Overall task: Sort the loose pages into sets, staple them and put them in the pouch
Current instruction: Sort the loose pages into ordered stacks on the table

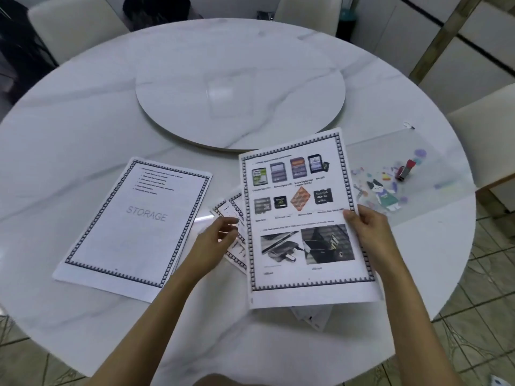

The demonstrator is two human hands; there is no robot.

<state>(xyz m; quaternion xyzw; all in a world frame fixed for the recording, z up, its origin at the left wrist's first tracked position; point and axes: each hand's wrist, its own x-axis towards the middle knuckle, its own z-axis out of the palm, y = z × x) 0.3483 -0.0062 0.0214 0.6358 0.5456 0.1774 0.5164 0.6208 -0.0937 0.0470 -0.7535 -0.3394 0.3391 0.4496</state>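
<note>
Nearest us, our right hand (365,232) pinches the right edge of the picture page (303,218), thumb on top, holding it just above the table (83,121); its bordered sheet shows rows of memory cards, one marked "SanDisk", the captions too blurred to read; our left hand (220,235) curls at the fanned loose pages (237,201) underneath, and we cannot tell if it pinches them; to the left lies a bordered stack headed "STORAGE" (139,224); further right, the translucent pouch (434,162) printed with a cartoon cat lies flat; a red stapler (405,169) shows there, on it or inside we cannot tell; beyond sits the turntable (239,87).
</note>
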